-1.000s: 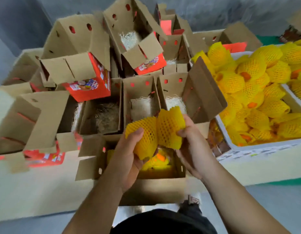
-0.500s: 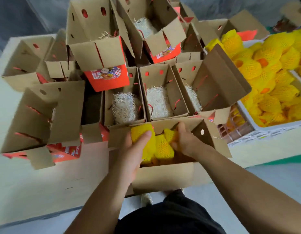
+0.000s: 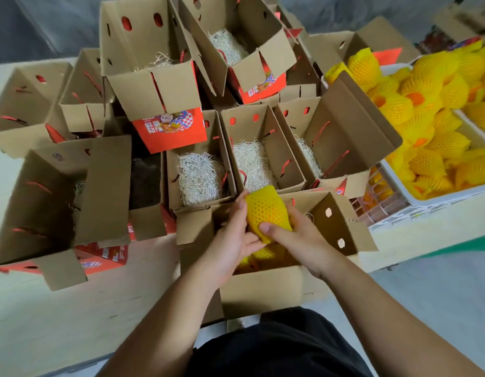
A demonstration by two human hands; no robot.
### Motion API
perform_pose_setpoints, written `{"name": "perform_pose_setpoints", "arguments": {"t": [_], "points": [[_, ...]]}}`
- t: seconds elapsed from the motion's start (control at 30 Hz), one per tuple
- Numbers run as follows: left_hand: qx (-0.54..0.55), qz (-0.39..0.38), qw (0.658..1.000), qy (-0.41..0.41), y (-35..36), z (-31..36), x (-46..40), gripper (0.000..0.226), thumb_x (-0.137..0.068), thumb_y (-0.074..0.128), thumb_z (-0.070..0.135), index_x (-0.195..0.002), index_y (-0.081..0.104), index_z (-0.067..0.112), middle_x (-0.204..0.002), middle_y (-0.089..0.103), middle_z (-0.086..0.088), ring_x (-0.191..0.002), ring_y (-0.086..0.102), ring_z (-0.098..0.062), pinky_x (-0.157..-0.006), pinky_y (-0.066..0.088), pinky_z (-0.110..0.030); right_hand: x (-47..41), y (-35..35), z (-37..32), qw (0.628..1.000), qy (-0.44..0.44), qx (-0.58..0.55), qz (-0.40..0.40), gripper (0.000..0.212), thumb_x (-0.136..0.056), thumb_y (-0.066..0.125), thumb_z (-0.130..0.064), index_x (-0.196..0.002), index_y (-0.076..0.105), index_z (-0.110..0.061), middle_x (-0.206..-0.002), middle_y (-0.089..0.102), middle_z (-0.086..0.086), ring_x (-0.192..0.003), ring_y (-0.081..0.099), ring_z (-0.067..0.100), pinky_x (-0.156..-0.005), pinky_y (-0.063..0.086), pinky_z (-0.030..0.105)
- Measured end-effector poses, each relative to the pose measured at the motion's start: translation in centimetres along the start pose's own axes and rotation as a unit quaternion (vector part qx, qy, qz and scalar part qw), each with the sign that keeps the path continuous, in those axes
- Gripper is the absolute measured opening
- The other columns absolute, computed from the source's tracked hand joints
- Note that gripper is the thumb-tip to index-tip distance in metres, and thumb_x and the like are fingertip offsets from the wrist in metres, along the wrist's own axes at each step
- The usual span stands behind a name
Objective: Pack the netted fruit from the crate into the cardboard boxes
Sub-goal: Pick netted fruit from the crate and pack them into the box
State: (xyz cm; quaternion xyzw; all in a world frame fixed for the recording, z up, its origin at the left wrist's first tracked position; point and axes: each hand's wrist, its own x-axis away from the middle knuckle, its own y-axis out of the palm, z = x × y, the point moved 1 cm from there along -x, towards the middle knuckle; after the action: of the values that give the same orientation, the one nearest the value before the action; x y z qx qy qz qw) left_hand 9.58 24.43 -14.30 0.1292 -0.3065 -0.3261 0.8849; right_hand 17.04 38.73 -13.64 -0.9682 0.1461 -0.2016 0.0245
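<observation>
- Yellow foam-netted fruit is sitting right between both hands, over the open brown cardboard box nearest the person, with its top end poking up above the box's far edge.
- Left hand presses on the fruit's left side, thumb up along it, fingers curled underneath, so it's got a proper hold.
- Right hand wraps the right side, with the thumb laid across the lower front of the netting. Both sets of fingers are closed around that same fruit.
- Down in that box, under the hands, more yellow netting shows, so there's already fruit in there. Can't tell how many.
- Just behind it sits a row of open boxes lined with pale shredded-paper padding, red cord handles hanging on their walls.
- More open cardboard boxes with red printed panels are piled further back and off to the left, some tipped at angles.
- White plastic crate on the right is heaped with the rest of the yellow netted fruit, a few orange bits peeking through the nets.
- Everything sits on a pale desk.
</observation>
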Motion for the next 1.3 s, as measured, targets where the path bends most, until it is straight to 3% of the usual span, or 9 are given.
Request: {"name": "perform_pose_setpoints", "arguments": {"t": [0.07,0.17,0.37,0.57,0.73,0.83,1.0,1.13,1.3], "points": [[-0.309,0.027,0.948,0.07,-1.3,1.7,0.4,0.028,-0.106,0.041,0.056,-0.132,0.049,0.049,-0.125,0.07,0.011,-0.091,0.073,-0.008,-0.081,0.058,-0.031,-0.2,-1.2,0.1,0.999,0.012,-0.012,0.044,0.052,-0.083,0.08,-0.033,-0.129,0.058,-0.025,-0.111,0.072,0.003,-0.101,0.07,0.016,-0.079,0.056,0.026],[-0.763,-0.055,0.643,0.045,-2.1,3.3,-0.8,0.023,-0.098,0.048,0.035,-0.097,0.069,0.028,-0.086,0.075,0.01,-0.076,0.069,-0.014,-0.069,0.055,-0.033,-0.5,-3.5,0.1,0.996,0.053,0.047,0.059,0.047,-0.087,0.079,-0.031,-0.128,0.055,-0.026,-0.106,0.071,0.001,-0.09,0.069,0.009,-0.071,0.052,0.02],[-0.83,-0.157,0.516,-0.137,-0.6,0.8,-2.9,0.03,-0.106,0.048,0.03,-0.121,0.069,0.014,-0.123,0.068,-0.008,-0.111,0.063,-0.031,-0.093,0.051,-0.038,-1.6,-3.0,0.6,0.941,0.152,0.221,-0.208,0.066,-0.071,0.067,-0.063,-0.133,0.049,-0.047,-0.137,0.058,-0.011,-0.128,0.054,0.016,-0.111,0.042,0.038],[-0.851,-0.062,0.522,0.003,-1.5,0.6,-1.8,0.029,-0.104,0.05,0.023,-0.13,0.062,0.027,-0.13,0.066,-0.001,-0.122,0.062,-0.03,-0.1,0.049,-0.041,-2.2,-3.7,1.8,0.97,0.116,0.154,-0.151,0.058,-0.071,0.07,-0.059,-0.125,0.054,-0.042,-0.119,0.068,-0.01,-0.115,0.061,0.013,-0.105,0.047,0.038],[-0.879,-0.082,0.471,-0.011,-1.5,-0.2,-0.8,0.044,-0.111,0.035,0.026,-0.153,0.044,0.022,-0.172,0.015,-0.003,-0.159,0.008,-0.034,-0.128,-0.006,-0.049,-2.7,-5.3,2.8,0.983,0.086,0.131,-0.098,0.055,-0.068,0.072,-0.06,-0.116,0.047,-0.052,-0.107,0.07,-0.015,-0.102,0.065,0.004,-0.095,0.049,0.032],[-0.871,-0.03,0.489,0.03,-1.1,-0.6,0.1,0.037,-0.107,0.039,0.031,-0.14,0.054,0.023,-0.156,0.038,-0.007,-0.141,0.034,-0.031,-0.119,0.023,-0.043,-3.6,-5.3,3.7,0.977,0.097,0.178,-0.062,0.062,-0.072,0.071,-0.061,-0.127,0.05,-0.041,-0.112,0.066,-0.016,-0.107,0.061,0.009,-0.098,0.047,0.037],[-0.728,-0.119,0.665,-0.119,-0.4,-0.4,-0.6,0.027,-0.108,0.043,0.033,-0.127,0.062,0.025,-0.118,0.066,-0.004,-0.1,0.061,-0.026,-0.081,0.05,-0.036,-4.5,-6.2,4.9,0.978,0.096,0.187,-0.008,0.069,-0.068,0.07,-0.07,-0.126,0.048,-0.039,-0.114,0.066,-0.013,-0.108,0.062,0.014,-0.093,0.046,0.035],[-0.734,-0.148,0.624,-0.221,0.0,-1.9,-3.2,0.039,-0.108,0.042,0.029,-0.144,0.054,0.02,-0.144,0.054,-0.01,-0.125,0.055,-0.032,-0.11,0.044,-0.046,-5.0,-6.6,4.7,0.974,0.084,0.206,-0.028,0.078,-0.069,0.071,-0.07,-0.133,0.042,-0.037,-0.121,0.063,-0.008,-0.112,0.06,0.019,-0.098,0.047,0.039],[-0.766,-0.164,0.558,-0.274,0.8,-2.9,-4.8,0.038,-0.103,0.052,0.017,-0.141,0.055,0.01,-0.125,0.058,-0.012,-0.099,0.055,-0.027,-0.098,0.045,-0.04,-4.8,-7.0,4.5,0.97,0.073,0.222,-0.064,0.073,-0.077,0.074,-0.064,-0.134,0.036,-0.039,-0.119,0.061,-0.008,-0.112,0.059,0.019,-0.097,0.048,0.039]]}}
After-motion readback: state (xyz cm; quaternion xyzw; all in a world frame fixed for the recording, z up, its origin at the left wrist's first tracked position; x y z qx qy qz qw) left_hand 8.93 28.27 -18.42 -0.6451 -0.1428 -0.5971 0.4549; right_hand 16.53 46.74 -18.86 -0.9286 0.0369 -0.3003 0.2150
